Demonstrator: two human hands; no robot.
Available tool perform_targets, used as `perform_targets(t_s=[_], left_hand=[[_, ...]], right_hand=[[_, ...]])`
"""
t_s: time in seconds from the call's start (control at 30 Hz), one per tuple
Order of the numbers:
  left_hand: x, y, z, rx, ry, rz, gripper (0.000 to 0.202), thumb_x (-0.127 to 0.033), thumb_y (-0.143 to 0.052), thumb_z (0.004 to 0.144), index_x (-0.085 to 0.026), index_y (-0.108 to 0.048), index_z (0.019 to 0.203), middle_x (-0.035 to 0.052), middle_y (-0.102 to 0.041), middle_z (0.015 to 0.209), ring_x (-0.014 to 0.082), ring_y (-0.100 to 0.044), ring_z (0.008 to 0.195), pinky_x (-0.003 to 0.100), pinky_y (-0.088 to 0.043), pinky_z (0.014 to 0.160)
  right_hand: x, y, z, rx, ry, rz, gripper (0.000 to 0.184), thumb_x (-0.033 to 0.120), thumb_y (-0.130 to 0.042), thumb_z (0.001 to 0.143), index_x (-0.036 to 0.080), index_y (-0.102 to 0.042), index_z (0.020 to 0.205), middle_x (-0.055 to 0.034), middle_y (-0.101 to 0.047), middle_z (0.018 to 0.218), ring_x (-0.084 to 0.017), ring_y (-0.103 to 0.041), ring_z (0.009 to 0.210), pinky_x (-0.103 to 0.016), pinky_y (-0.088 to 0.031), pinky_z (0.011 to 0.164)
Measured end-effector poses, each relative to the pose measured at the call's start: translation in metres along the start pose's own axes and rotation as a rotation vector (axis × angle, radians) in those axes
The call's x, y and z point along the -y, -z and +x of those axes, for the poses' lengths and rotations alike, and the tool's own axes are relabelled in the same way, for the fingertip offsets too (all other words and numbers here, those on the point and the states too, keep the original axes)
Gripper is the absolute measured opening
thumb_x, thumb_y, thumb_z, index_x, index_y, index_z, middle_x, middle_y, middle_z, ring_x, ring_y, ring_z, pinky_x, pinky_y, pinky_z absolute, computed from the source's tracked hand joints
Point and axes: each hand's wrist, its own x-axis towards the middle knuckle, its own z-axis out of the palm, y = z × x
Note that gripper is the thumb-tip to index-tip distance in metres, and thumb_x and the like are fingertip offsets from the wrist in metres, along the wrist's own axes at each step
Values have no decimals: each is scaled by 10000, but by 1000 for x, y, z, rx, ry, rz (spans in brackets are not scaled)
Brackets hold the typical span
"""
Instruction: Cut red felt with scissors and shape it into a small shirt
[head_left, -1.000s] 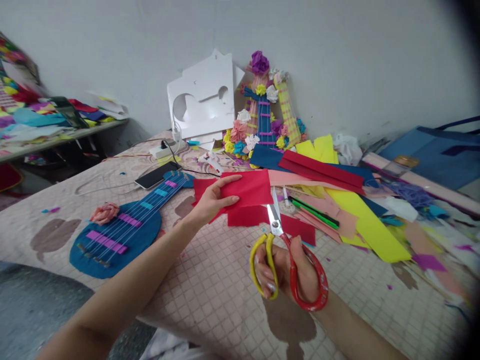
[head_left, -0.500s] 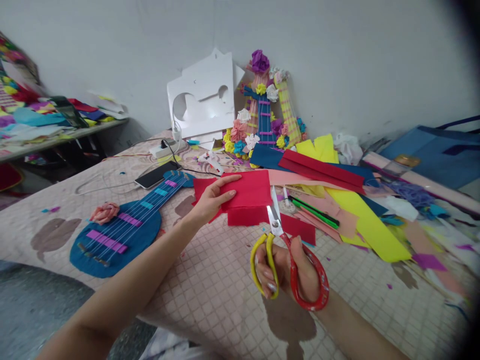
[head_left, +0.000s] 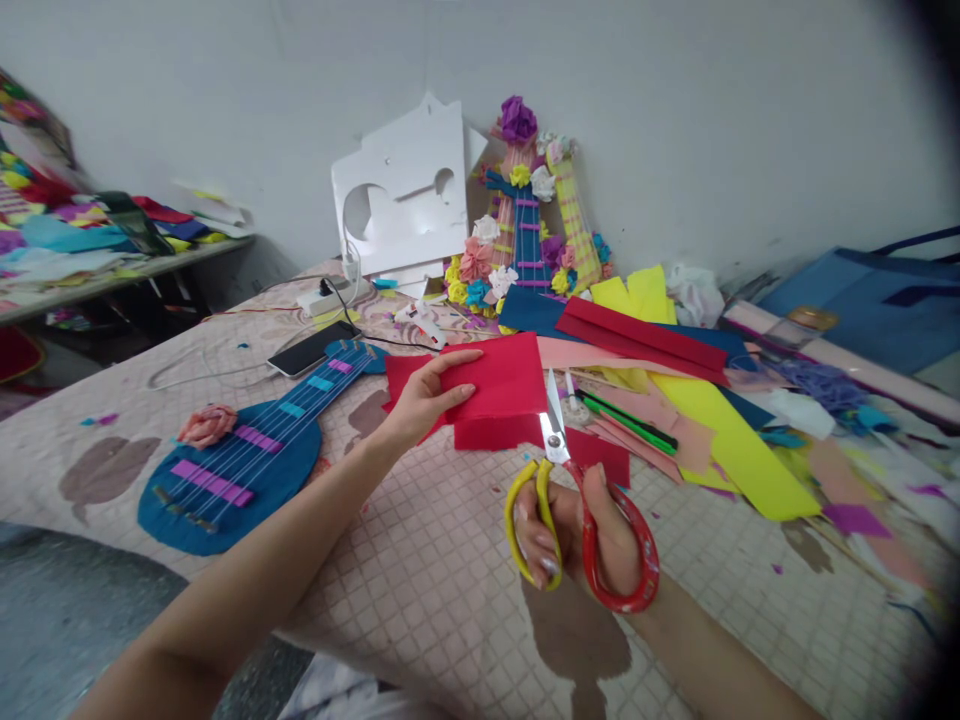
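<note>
My left hand [head_left: 429, 400] grips the left part of a folded red paper sheet [head_left: 506, 375], its thumb and a finger lying over the top. In my right hand [head_left: 581, 530] is a pair of scissors [head_left: 556, 446] with one yellow and one red handle. The scissor blades are parted and point away from me, at the lower right corner of the sheet. Other red paper pieces [head_left: 495, 433] lie beneath and beside it on the table. Whether the blades touch the paper I cannot tell.
A blue paper guitar [head_left: 232, 470] with a pink flower lies left, near a phone [head_left: 311, 350] and a glue gun [head_left: 421, 322]. Yellow strips [head_left: 739, 450], a green cutter [head_left: 630, 420] and scraps cover the right. Flower-trimmed guitars [head_left: 529, 230] and white board [head_left: 405, 190] lean on the wall.
My right hand and the scissors have shifted slightly right. The right edge of the red sheet has risen and tilted a little. My left hand stays nearly in place.
</note>
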Motion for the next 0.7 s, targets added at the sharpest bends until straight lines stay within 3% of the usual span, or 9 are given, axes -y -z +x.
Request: perform_targets(t_s=[0.2,0.5,0.7], left_hand=[[-1,-1,0,-20,45,-24,414,-240,-737,733,-227,-640,1135,64,-612,1207,180,-611,990,283,-511,856],[2,5,2,-8,11,12,442,-256,-734,734,-223,-626,1161,73,-589,1258,207,-596,1044,292,-508,864],[-2,2,0,3,9,60,445,-255,-724,744,-226,-621,1176,73,-572,1283,225,-564,1107,308,-486,905]], right_hand=[[-2,-4,1,-12,35,4,666,796,-369,758,158,-562,758,33,-411,578,-90,-395,452,-243,-416,451],[-5,3,2,8,37,31,652,799,-381,744,169,-546,724,65,-372,511,-62,-307,370,-198,-364,362],[1,-2,0,33,-8,21,726,826,-365,724,141,-590,808,21,-447,596,-98,-425,479,-261,-464,486]])
